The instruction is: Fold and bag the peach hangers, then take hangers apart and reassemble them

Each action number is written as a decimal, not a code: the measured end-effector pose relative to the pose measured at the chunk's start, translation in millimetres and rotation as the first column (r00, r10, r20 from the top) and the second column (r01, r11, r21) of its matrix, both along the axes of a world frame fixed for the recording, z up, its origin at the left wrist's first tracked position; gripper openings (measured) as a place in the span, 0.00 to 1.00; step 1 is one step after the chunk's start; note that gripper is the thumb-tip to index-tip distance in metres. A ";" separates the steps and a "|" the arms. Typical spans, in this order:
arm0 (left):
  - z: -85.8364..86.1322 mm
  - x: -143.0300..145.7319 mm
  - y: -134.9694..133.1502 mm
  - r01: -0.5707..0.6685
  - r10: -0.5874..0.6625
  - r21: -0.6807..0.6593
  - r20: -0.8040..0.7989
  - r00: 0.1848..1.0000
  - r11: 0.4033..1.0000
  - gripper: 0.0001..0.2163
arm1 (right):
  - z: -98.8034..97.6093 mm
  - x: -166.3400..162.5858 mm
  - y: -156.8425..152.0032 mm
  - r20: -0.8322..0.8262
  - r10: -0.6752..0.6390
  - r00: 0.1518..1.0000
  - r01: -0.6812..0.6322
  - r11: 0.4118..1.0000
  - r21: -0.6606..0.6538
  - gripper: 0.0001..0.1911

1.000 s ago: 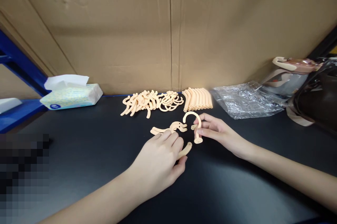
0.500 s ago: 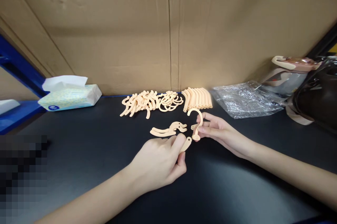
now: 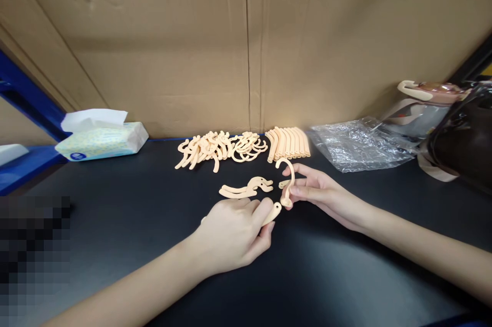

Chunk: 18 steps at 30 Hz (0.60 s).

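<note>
My right hand (image 3: 313, 188) pinches a cream plastic hanger hook (image 3: 291, 176) upright by its lower stem. Closed around a flat cream hanger arm is my left hand (image 3: 236, 234); the holed end of that hanger arm (image 3: 273, 212) sticks out past the thumb and index finger, close to the hook's base. Whether the two parts touch, I cannot tell. Just behind my left hand lie a few loose cream hanger pieces (image 3: 238, 192). Another small holed end (image 3: 283, 184) shows beside my right fingers, the rest of it hidden.
Farther back is a heap of hooks and curved pieces (image 3: 209, 147), with a neat row of hanger arms (image 3: 288, 143) beside it. A tissue pack (image 3: 103, 142) is at left. Clear plastic wrap (image 3: 357, 145), a bottle (image 3: 423, 111) and a dark bag (image 3: 469, 137) stand right. Cardboard (image 3: 172, 50) walls the back.
The hook in my right hand has turned slightly. My left hand has shifted a little, bringing the hanger arm's holed end slightly right, nearer the hook's base.
</note>
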State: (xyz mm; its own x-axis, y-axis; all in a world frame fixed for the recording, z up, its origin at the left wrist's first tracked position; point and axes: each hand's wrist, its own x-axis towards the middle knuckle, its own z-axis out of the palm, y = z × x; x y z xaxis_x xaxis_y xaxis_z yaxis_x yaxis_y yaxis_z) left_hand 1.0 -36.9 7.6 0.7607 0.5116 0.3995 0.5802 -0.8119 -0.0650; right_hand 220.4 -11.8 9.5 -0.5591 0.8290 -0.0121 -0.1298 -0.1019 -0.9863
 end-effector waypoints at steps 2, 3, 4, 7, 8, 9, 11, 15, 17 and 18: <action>0.3 0.4 0.3 -0.002 0.002 0.014 -0.004 1.000 1.000 0.05 | -0.2 0.4 0.4 0.003 0.001 1.000 -0.001 1.000 -0.004 0.14; 0.5 0.6 0.5 -0.003 0.003 0.021 -0.005 1.000 1.000 0.06 | -0.4 0.5 0.5 0.001 0.005 1.000 -0.005 1.000 -0.005 0.14; 0.7 0.8 0.6 0.001 -0.001 0.029 -0.005 1.000 1.000 0.06 | -0.6 0.6 0.7 -0.001 0.012 1.000 -0.012 1.000 -0.006 0.14; 1.6 1.2 1.2 0.038 -0.038 0.051 -0.001 0.999 0.998 0.07 | -1.5 0.8 0.8 -0.008 0.023 1.000 -0.023 1.000 -0.013 0.13; 1.7 1.3 1.4 0.048 -0.048 0.057 -0.001 0.999 0.997 0.07 | -1.8 0.8 0.8 -0.008 0.023 1.000 -0.023 1.000 -0.014 0.13; 1.8 1.3 1.6 0.057 -0.056 0.065 -0.003 0.998 0.996 0.07 | -2.0 1.0 0.8 -0.008 0.025 1.000 -0.025 1.000 -0.014 0.13; 1.2 1.1 2.4 0.071 -0.071 0.073 -0.012 0.997 0.995 0.07 | -2.4 1.4 0.9 -0.001 0.023 1.000 -0.023 1.000 -0.016 0.14; -2.4 0.6 4.2 0.091 -0.090 0.076 -0.017 0.996 0.993 0.10 | -2.9 1.6 2.2 0.028 0.017 0.999 -0.017 1.000 -0.016 0.13; -4.6 0.5 4.9 0.095 -0.094 0.086 -0.016 0.995 0.992 0.11 | -3.1 0.8 2.8 0.035 0.018 0.999 -0.017 1.000 -0.012 0.13; -5.5 0.5 5.1 0.098 -0.097 0.090 -0.016 0.995 0.991 0.11 | -3.2 0.3 2.8 0.037 0.017 0.999 -0.016 1.000 -0.012 0.12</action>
State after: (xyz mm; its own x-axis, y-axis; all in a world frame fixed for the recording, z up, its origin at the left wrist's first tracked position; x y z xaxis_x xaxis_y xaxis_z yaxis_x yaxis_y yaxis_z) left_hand 1.5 -31.7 2.1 0.8100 0.3968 0.4318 0.4970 -0.8553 -0.1464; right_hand 220.6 -8.9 6.3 -0.5716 0.8194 -0.0424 -0.0913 -0.1149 -0.9892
